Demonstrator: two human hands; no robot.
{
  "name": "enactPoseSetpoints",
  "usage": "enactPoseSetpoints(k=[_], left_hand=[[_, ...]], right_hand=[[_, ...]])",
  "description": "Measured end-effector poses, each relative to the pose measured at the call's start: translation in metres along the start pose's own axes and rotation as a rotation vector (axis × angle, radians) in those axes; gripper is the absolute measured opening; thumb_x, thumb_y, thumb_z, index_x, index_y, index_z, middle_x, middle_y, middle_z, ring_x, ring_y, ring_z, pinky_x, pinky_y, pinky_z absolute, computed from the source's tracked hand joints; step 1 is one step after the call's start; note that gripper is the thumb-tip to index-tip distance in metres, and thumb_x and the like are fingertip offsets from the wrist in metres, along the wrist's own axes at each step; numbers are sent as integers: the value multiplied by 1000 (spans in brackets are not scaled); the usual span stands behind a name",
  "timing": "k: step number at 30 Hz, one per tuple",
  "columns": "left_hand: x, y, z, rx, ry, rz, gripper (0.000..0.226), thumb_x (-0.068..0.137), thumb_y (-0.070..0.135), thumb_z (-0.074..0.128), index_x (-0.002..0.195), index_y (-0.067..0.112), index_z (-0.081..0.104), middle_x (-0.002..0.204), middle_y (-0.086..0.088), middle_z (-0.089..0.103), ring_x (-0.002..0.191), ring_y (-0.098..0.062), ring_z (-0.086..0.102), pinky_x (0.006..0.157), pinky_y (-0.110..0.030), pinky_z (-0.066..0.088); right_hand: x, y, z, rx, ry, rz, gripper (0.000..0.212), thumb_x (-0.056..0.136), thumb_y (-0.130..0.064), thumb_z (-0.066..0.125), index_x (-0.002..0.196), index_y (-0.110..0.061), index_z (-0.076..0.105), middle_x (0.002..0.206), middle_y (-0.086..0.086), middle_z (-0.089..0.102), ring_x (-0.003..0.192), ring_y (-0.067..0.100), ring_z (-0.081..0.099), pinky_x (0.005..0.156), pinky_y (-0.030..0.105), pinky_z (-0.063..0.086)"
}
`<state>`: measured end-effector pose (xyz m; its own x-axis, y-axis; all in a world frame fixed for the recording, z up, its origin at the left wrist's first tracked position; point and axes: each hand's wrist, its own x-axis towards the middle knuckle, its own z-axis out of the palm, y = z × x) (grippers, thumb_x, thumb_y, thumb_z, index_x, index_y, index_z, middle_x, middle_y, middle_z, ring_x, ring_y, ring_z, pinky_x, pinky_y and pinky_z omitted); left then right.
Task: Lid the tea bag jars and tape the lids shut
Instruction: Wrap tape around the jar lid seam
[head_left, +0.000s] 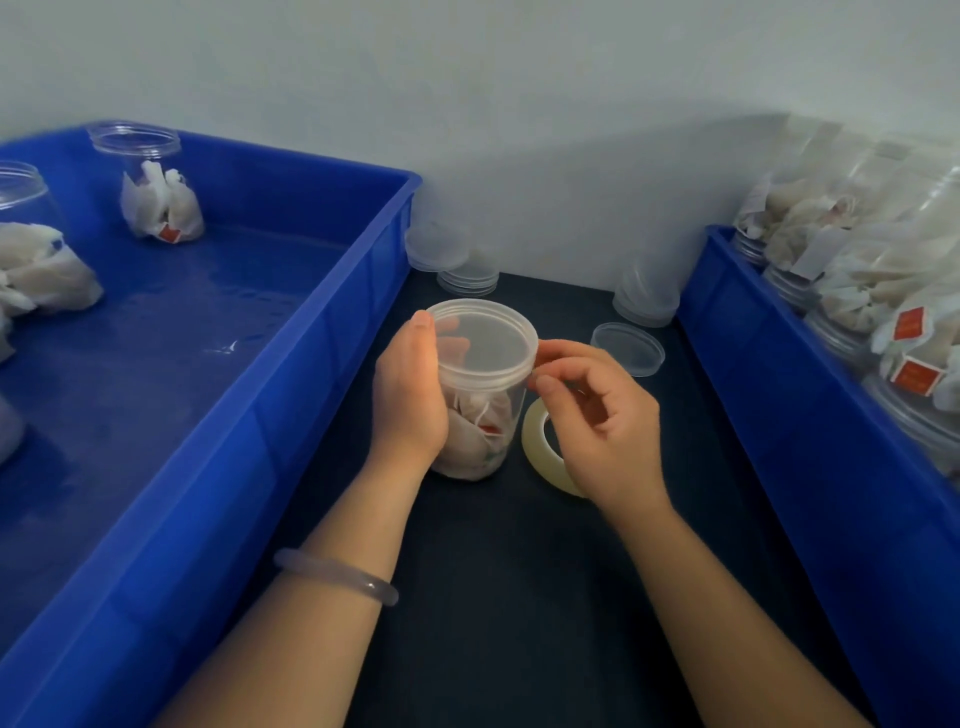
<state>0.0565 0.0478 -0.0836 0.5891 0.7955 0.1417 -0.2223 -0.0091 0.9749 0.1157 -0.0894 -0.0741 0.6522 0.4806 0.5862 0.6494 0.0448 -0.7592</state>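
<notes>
Left hand (410, 395): wrapped round the left side of the clear plastic jar of white tea bags (480, 431), thumb up against the rim, clamped firmly. The jar stands upright on the dark table top (519, 597) between the two hands. The translucent round plastic lid (485, 340) sits on the jar mouth, directly above this grip.

Right hand (597, 415): fingers curled, forefinger and thumb tips set against the lid's right edge. Whether they pinch anything between them cannot be told.

The pale roll of clear tape (537, 441) lies flat on the table just under and behind the right hand, partly hidden by it, close beside the jar base.

One loose clear lid (628, 348) lies beyond the right hand, apart from it. Stacked clear lids (460, 265) stand beyond the left-hand grip against the wall; a second leaning stack of lids (647, 301) stands further right.

Large blue plastic crate (260, 415), outboard of the left hand: holds open-topped jars with tea bags (156, 192), upright.

Second blue plastic crate (779, 389), outboard of the right hand: holds piled jars of tea bags (857, 260) lying on their sides.

A pale translucent bangle (337, 577) is on the left forearm.
</notes>
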Motion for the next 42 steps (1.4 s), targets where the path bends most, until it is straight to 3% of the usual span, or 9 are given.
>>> enactPoseSetpoints(k=[6,9,14,22,25,30,36,39,42], left_hand=[[6,-3,-1,-21,-11,27,58,68,63,33,91,25,71,94,3,72,94,-11,66,84,-33,50],[7,-5,-2,-21,-20,29,60,68,63,33,92,24,71,95,1,72,95,-13,66,86,-36,51],[9,-7,-3,-19,-35,52,57,70,62,33,91,25,71,94,2,72,95,-13,66,84,-35,50],[11,-8,-5,-43,-70,46,55,70,62,35,88,25,72,95,-1,73,98,-17,66,93,-46,49],[11,-7,-6,-60,-97,51,54,71,61,36,86,24,73,94,-3,73,97,-18,66,92,-45,49],[9,-3,-8,-105,-156,37,53,77,53,35,93,16,70,94,-7,73,96,-22,67,84,-37,51],[6,-1,-12,-176,-230,18,58,82,46,30,96,6,70,92,-14,73,94,-26,67,78,-31,54],[5,-2,-10,-151,-195,7,56,81,47,31,92,10,71,89,-10,73,92,-23,68,79,-33,52],[2,-5,-6,-97,-179,19,54,73,57,36,84,21,74,90,-3,74,94,-18,67,86,-36,49]], right_hand=[[13,-9,-27,-49,-306,60,19,88,6,59,80,-10,65,108,-1,61,97,-6,59,80,11,47],[16,-8,-21,-55,-265,87,12,89,5,59,83,-3,66,103,1,59,91,-12,59,76,8,46],[22,-1,-13,-74,-179,89,9,87,2,64,84,-5,68,96,0,60,87,3,63,78,23,53],[20,4,-10,-28,-117,63,11,83,0,69,79,-11,69,90,-3,63,81,-2,63,72,12,49],[21,5,-12,5,-110,67,17,81,-4,72,76,-20,67,87,-5,63,81,6,63,72,15,50],[22,8,-8,238,-126,174,15,75,2,74,77,-11,66,83,-6,65,77,0,63,71,14,49],[23,14,-3,636,-310,294,48,71,-6,71,117,-13,59,114,-7,68,111,11,64,85,22,52],[22,19,-4,610,-333,285,38,77,-10,68,114,-19,65,113,-8,70,115,12,62,89,22,50],[21,23,-8,562,-213,285,24,80,-15,65,99,-25,76,111,-3,72,111,16,64,88,25,52]])
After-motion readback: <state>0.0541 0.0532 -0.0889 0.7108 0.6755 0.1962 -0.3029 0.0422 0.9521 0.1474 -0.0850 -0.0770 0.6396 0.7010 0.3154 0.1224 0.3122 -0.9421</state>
